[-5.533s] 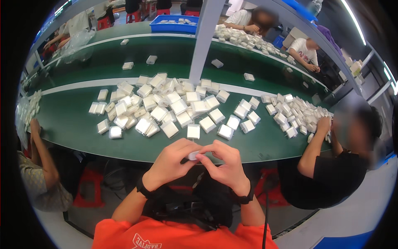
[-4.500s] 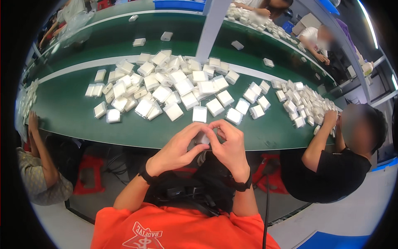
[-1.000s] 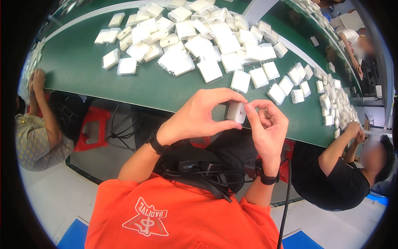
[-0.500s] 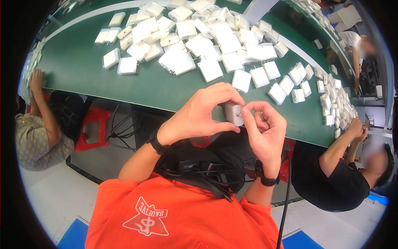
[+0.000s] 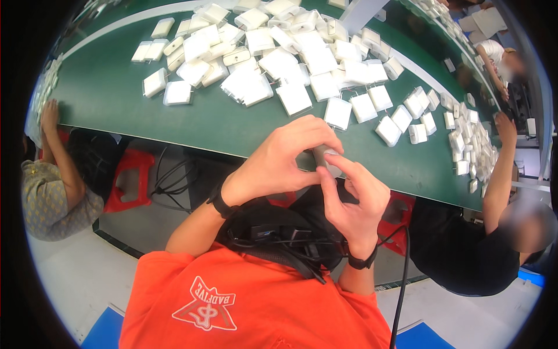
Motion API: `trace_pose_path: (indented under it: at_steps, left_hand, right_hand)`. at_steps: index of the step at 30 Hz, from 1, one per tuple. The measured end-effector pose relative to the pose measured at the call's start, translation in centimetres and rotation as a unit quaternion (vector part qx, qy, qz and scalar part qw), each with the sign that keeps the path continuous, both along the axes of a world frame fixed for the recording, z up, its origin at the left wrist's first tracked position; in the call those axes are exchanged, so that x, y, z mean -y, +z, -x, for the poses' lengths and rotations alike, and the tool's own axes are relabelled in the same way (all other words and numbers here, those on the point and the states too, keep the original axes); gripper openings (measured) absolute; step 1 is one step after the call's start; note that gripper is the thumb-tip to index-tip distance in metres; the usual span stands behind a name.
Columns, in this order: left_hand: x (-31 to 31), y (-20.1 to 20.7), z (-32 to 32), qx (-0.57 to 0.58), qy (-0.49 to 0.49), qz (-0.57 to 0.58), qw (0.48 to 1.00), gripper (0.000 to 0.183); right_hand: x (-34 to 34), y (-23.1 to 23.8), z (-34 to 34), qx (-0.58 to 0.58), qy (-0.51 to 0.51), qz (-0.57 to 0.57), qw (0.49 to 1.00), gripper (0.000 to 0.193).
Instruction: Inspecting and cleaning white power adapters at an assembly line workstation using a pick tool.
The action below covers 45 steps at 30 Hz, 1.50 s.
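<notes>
Between the thumb and fingers of my left hand point(image 5: 285, 154) is a small white power adapter point(image 5: 321, 156), held just past the table's near edge. My right hand point(image 5: 357, 203) closes on the same adapter from the other side, thumb and forefinger pressed to its end. Those fingers cover most of it, so its end face and any prongs are hidden. Beyond my hands lies a big heap of white power adapters point(image 5: 293, 99), several with metal prongs and clear film showing.
The green table point(image 5: 116, 107) curves across the view. More adapters point(image 5: 471, 139) lie at the right, where a co-worker in black point(image 5: 459, 250) reaches over. Another person point(image 5: 61, 198) sits at the left beside a red stool point(image 5: 131, 177). A black cable point(image 5: 401, 285) hangs by my right arm.
My right hand has shifted left and its fingers now cover the adapter's end, which showed before. My left hand has stayed put. The right co-worker's arm has reached farther across the table.
</notes>
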<state>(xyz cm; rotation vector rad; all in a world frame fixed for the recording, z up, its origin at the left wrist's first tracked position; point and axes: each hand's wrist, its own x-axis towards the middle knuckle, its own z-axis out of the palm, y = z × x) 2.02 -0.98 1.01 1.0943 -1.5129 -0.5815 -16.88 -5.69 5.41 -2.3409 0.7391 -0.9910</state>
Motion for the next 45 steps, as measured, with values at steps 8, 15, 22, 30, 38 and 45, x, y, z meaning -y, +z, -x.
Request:
trace_pose_path:
  at_steps: [8,15,22,30,38,45]
  left_hand:
    - [-0.4,0.5,-0.1,-0.023,0.014,-0.050,0.998,0.040]
    - [-0.1,0.6,0.4,-0.051,0.004,-0.034,0.998,0.046]
    - [-0.6,1.0,0.3,-0.015,0.011,-0.084,0.996,0.046]
    - [0.1,1.9,0.2,0.014,0.041,-0.046,0.998,0.052]
    - [-3.2,5.7,-2.7,0.112,0.070,-0.065,0.989,0.051]
    - [-3.0,6.6,-3.9,0.145,0.060,-0.051,0.986,0.051]
  right_hand:
    - [-0.3,-0.5,0.5,-0.002,-0.031,-0.028,0.999,0.020]
    - [0.7,-0.8,1.0,0.034,-0.076,-0.103,0.991,0.020]
    - [2.2,0.9,1.2,0.024,-0.015,-0.118,0.993,0.019]
    - [8.7,5.7,2.5,0.077,-0.030,-0.119,0.989,0.021]
    - [16.5,8.8,10.9,0.417,-0.077,-0.159,0.892,0.029]
    - [4.8,11.9,8.6,0.394,0.264,-0.309,0.824,0.022]
